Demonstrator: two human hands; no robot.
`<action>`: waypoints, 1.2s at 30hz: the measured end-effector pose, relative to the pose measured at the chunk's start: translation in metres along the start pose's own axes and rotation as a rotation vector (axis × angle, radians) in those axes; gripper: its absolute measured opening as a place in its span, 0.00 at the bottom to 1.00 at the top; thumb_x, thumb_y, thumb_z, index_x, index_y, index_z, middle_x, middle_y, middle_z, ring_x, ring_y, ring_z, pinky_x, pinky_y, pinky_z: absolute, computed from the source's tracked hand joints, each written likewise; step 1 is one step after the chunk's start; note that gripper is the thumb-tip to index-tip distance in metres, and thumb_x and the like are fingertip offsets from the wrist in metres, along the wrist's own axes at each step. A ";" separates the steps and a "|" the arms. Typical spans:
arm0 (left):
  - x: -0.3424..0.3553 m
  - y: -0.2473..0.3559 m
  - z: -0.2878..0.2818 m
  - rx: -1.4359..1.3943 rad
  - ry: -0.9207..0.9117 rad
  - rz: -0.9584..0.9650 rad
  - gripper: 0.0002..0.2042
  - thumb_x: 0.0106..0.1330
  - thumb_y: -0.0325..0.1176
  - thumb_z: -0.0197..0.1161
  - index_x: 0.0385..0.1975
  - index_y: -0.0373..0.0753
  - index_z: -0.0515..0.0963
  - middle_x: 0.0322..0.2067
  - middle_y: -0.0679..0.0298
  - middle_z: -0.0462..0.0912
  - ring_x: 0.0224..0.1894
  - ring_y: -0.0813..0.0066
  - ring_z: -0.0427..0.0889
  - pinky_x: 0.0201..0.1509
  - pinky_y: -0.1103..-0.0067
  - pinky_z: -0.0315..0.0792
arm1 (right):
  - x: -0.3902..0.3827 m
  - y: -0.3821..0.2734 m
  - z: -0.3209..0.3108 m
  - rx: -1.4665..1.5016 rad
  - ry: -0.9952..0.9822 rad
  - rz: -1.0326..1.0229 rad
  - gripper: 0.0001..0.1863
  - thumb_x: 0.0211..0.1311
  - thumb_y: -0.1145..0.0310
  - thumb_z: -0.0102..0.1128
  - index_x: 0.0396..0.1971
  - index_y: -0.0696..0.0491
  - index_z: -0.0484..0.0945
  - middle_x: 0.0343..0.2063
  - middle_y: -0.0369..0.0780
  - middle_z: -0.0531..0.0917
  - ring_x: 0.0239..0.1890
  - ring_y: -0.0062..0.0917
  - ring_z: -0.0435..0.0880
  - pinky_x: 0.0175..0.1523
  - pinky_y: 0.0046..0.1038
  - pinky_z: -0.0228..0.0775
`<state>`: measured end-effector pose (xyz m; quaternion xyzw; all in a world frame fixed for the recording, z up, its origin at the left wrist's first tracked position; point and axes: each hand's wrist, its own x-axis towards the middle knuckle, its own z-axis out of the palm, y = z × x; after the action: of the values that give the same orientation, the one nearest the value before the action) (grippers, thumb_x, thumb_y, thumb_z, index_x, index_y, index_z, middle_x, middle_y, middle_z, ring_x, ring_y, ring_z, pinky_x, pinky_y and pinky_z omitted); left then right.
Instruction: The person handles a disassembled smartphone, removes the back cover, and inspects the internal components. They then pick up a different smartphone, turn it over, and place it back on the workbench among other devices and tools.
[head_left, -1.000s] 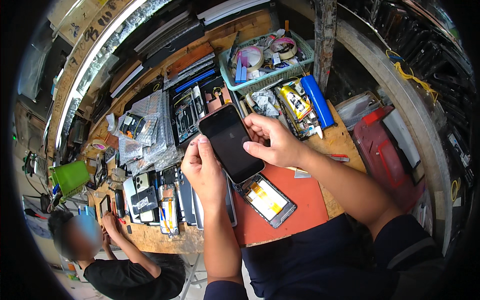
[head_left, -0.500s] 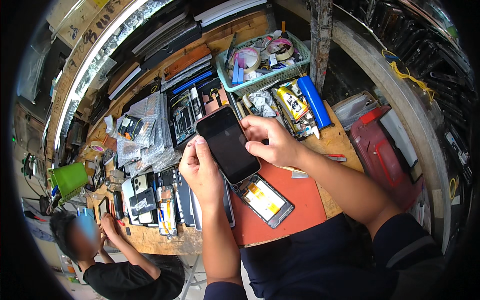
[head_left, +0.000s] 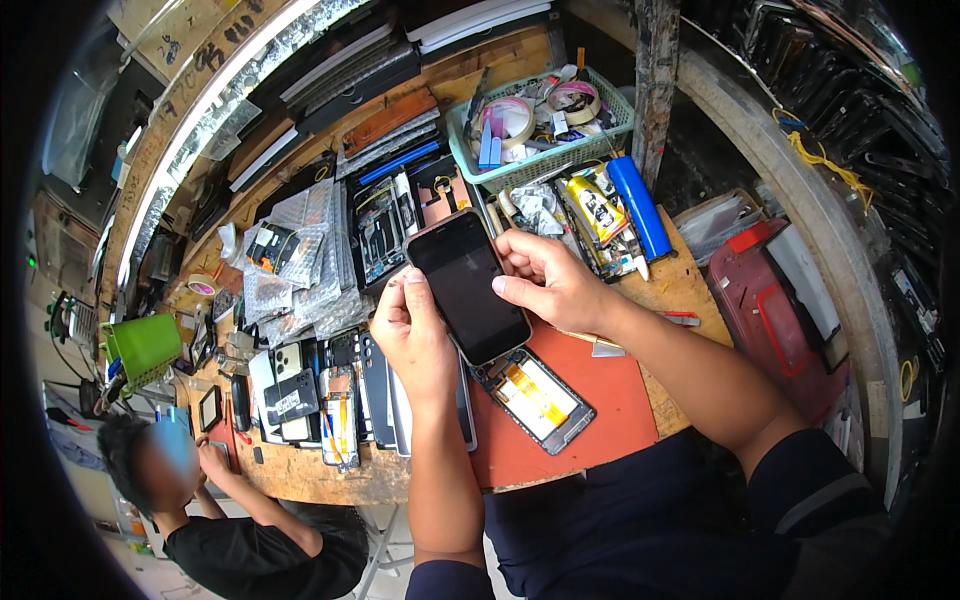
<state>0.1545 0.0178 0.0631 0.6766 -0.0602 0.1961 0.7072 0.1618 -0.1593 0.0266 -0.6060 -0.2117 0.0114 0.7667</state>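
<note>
A black smartphone [head_left: 465, 310], screen dark, is held upright at a slight tilt between my two hands. My left hand [head_left: 412, 335] grips its left edge, thumb along the side. My right hand [head_left: 555, 285] grips the right edge, thumb resting at the screen's right side. Just below lies an opened phone body [head_left: 540, 410] with a white inner plate and orange flex cables, on an orange-red mat [head_left: 615, 400]. Left of my left wrist are several phone frames and backs [head_left: 300, 395], and a disassembled phone with orange cables [head_left: 340, 430].
Bubble-wrapped parts [head_left: 300, 260], a parts tray [head_left: 380, 225], a mint basket of tape rolls [head_left: 470, 140], a blue cylindrical object [head_left: 640, 210] and a yellow tube [head_left: 595, 210] fill the bench. A red plastic case [head_left: 760, 320] is right. A co-worker [head_left: 230, 540] works at lower left.
The view has shifted slightly; my hands and the phone stay in much the same place on the bench. The co-worker's hands moved slightly.
</note>
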 end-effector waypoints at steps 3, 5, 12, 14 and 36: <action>0.000 0.001 -0.001 0.001 -0.004 -0.007 0.12 0.83 0.38 0.58 0.36 0.41 0.81 0.21 0.81 0.70 0.17 0.96 0.58 0.19 0.88 0.48 | 0.001 -0.001 -0.001 0.030 -0.020 -0.009 0.09 0.70 0.74 0.60 0.47 0.58 0.75 0.35 0.34 0.84 0.37 0.13 0.80 0.43 0.22 0.73; 0.000 0.001 -0.001 -0.003 -0.008 -0.009 0.12 0.83 0.38 0.58 0.36 0.41 0.81 0.21 0.81 0.70 0.17 0.96 0.58 0.19 0.88 0.49 | -0.001 -0.006 -0.005 0.001 -0.060 0.005 0.08 0.71 0.74 0.59 0.47 0.58 0.75 0.37 0.33 0.83 0.40 0.14 0.80 0.48 0.22 0.74; -0.003 -0.003 0.000 0.000 -0.017 0.000 0.11 0.83 0.37 0.57 0.39 0.39 0.82 0.22 0.81 0.72 0.18 0.96 0.59 0.19 0.88 0.49 | -0.002 -0.005 -0.006 -0.048 0.036 -0.039 0.02 0.70 0.74 0.60 0.37 0.57 0.77 0.30 0.28 0.77 0.33 0.09 0.73 0.38 0.18 0.66; -0.003 -0.005 0.000 0.006 -0.031 0.009 0.11 0.83 0.36 0.57 0.40 0.39 0.83 0.22 0.81 0.72 0.18 0.96 0.59 0.20 0.88 0.49 | -0.002 -0.004 -0.007 -0.026 0.051 -0.026 0.03 0.70 0.74 0.60 0.34 0.56 0.76 0.28 0.27 0.75 0.30 0.07 0.70 0.34 0.18 0.63; -0.006 0.003 -0.005 0.024 -0.035 -0.056 0.11 0.83 0.31 0.56 0.47 0.29 0.82 0.39 0.67 0.85 0.39 0.85 0.79 0.46 0.84 0.74 | -0.003 0.000 -0.009 -0.004 0.019 -0.018 0.03 0.70 0.74 0.56 0.38 0.58 0.77 0.29 0.28 0.77 0.31 0.08 0.71 0.35 0.19 0.64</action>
<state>0.1477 0.0214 0.0632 0.6899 -0.0513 0.1651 0.7029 0.1620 -0.1683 0.0245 -0.6057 -0.2099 -0.0014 0.7675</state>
